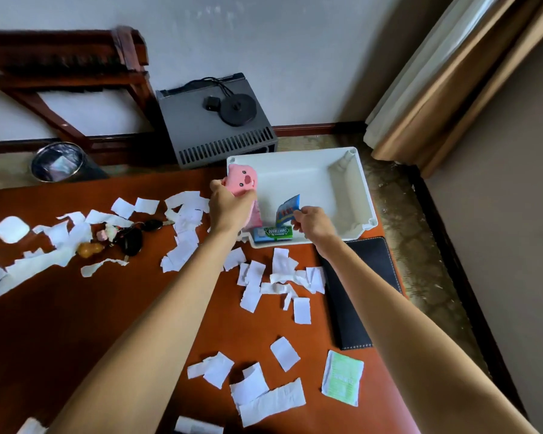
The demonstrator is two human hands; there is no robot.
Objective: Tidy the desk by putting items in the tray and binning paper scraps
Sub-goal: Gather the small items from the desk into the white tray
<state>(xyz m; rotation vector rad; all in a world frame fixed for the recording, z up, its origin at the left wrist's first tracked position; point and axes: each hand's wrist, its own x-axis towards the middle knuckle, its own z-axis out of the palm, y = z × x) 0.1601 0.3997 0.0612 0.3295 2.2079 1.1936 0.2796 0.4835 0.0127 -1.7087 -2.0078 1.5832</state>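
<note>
left hand (pixel 229 209) grips pink plush (pixel 242 180) upright over tray (pixel 353 189) left rim, right hand (pixel 311 222) pinches blue packet (pixel 287 209) already inside tray, both drops likely straight down

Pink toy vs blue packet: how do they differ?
The pink toy is bulky with a face; the blue packet is thin and flat. The left hand grips the toy at the white tray's left rim; the right hand pinches the packet over its floor. Both are held, not set down.
</note>
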